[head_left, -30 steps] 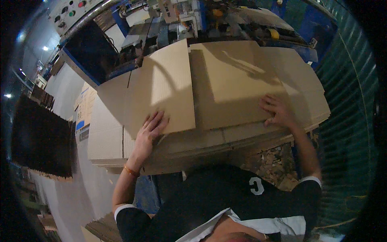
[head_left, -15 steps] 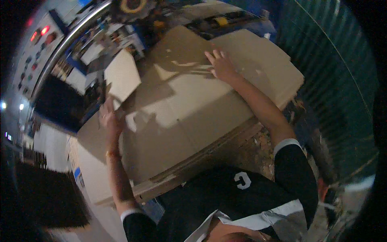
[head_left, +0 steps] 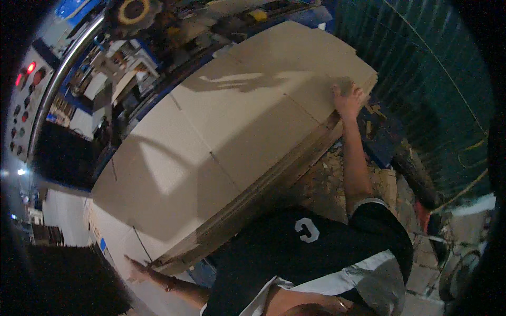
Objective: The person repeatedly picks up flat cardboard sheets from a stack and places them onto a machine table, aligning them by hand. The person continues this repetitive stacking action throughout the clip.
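A stack of flat brown cardboard sheets [head_left: 247,121] with slots and crease lines spans the space in front of me. My right hand [head_left: 348,100] rests at the near right edge of the top sheet, fingers apart. At the near left corner of the stack is my left hand [head_left: 138,269], low beside the edge. One of its fingers points outward, the others are partly hidden, and nothing shows in it. Shadows of my arms fall across the top sheet.
Beyond the stack stands a machine with a metal rail [head_left: 68,55], a dark toothed wheel [head_left: 132,10] and a control panel [head_left: 23,113] with red lights. Cardboard scraps [head_left: 321,174] litter the floor. A green corrugated wall [head_left: 421,79] rises on the right.
The loose cardboard piece by my left hand and the darker one near my right hand are off the stack. My left hand came back toward me; my right moved right and nearer.
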Motion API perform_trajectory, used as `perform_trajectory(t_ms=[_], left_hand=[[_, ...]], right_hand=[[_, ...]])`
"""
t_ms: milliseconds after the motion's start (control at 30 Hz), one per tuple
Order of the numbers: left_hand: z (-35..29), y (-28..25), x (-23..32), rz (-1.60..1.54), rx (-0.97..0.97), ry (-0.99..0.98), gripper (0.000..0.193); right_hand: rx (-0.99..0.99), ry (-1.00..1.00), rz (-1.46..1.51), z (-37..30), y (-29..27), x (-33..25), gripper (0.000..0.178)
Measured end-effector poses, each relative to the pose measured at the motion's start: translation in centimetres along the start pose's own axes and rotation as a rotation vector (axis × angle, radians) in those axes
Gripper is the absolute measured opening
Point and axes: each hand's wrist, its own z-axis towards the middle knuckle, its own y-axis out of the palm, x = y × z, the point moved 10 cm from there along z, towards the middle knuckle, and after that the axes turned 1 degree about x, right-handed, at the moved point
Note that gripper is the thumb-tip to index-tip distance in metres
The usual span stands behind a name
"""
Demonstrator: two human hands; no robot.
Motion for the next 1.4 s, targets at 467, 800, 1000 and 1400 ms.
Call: perform_trajectory(t_ms=[467,800,1000,1400], left_hand=[[-8.1,-0.9,18.7,-0.703,0.115,-0.018,0.041],[-27.0,9.1,29.8,0.094,-0.56,0.656,0.035],[-34.8,17.4,30.5,0.631,-0.912,1.061,0.048],[-29.6,22.4,32.3,0.497,-0.838,1.078,0.057]], right_hand=[[-0.079,0.09,1.573,4.2,-10.9,-7.5,0.047],[-0.73,-1.061,0.476,-20.4,-15.5,-13.2,0.023],[-0.834,-1.389,0.432,-23.9,-11.9,-15.7,0.034],[-0.822,-1.503,0.161,-18.2,-1.5,-20.0,0.058]])
